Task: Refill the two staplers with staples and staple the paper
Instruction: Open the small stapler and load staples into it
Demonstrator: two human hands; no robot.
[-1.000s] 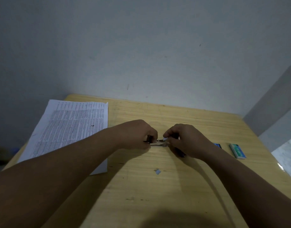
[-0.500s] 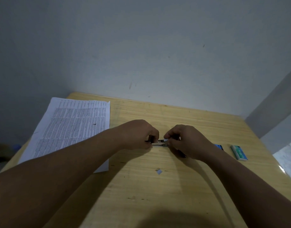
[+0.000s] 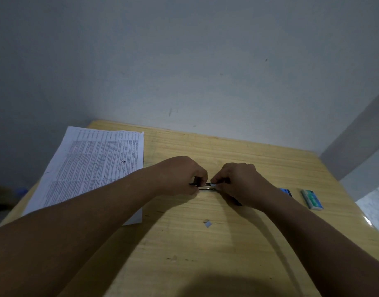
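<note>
Metal stapler (image 3: 206, 186) btwn both pinching hands

Layout on the pale wooden table (image 3: 237, 254): the sheaf of white printed paper (image 3: 94, 168) lies at the left, overhanging the left edge, with the left forearm crossing its near right corner. At centre the left hand (image 3: 180, 174) and right hand (image 3: 242, 183) meet around a small dark metal stapler (image 3: 206, 186). A small pale paper scrap (image 3: 207, 223) lies nearer than the hands; right of the right hand, a small blue box (image 3: 286, 192) lies partly behind the wrist, and a small green-and-white box (image 3: 312, 198) further right.
</note>
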